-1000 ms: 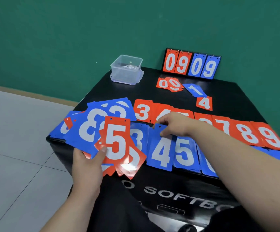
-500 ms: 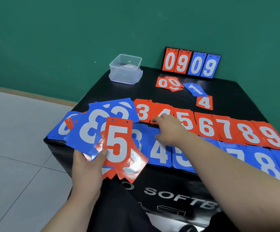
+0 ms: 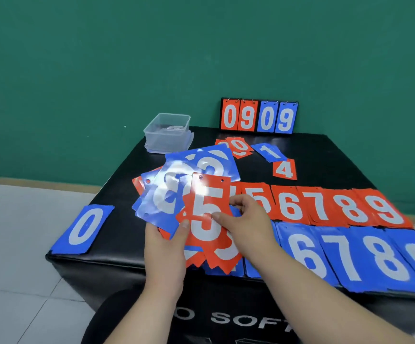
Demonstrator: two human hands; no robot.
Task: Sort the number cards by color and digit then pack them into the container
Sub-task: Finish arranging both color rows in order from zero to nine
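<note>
My left hand [image 3: 166, 247] grips a fanned stack of blue and red cards [image 3: 176, 192] above the black table's [image 3: 325, 155] front edge. On top of the fan lies a red 5 card [image 3: 205, 207], and my right hand [image 3: 248, 219] pinches its right edge. A row of red cards 5 to 9 [image 3: 325, 207] lies across the table, with a row of blue cards 6 to 9 [image 3: 350, 259] in front of it. A blue 0 card [image 3: 84, 229] lies at the front left corner. The clear plastic container [image 3: 168, 132] stands at the back left.
A black flip scoreboard [image 3: 258, 116] showing 0909 stands at the back edge. In front of it lie loose red 0 cards [image 3: 237, 146], a blue 1 [image 3: 269, 151] and a red 4 [image 3: 284, 168]. Tiled floor lies to the left.
My right hand left the blue 4 on the table and came back to the red 5 on the fan. The left hand lifted the stack up and right, uncovering the blue 0.
</note>
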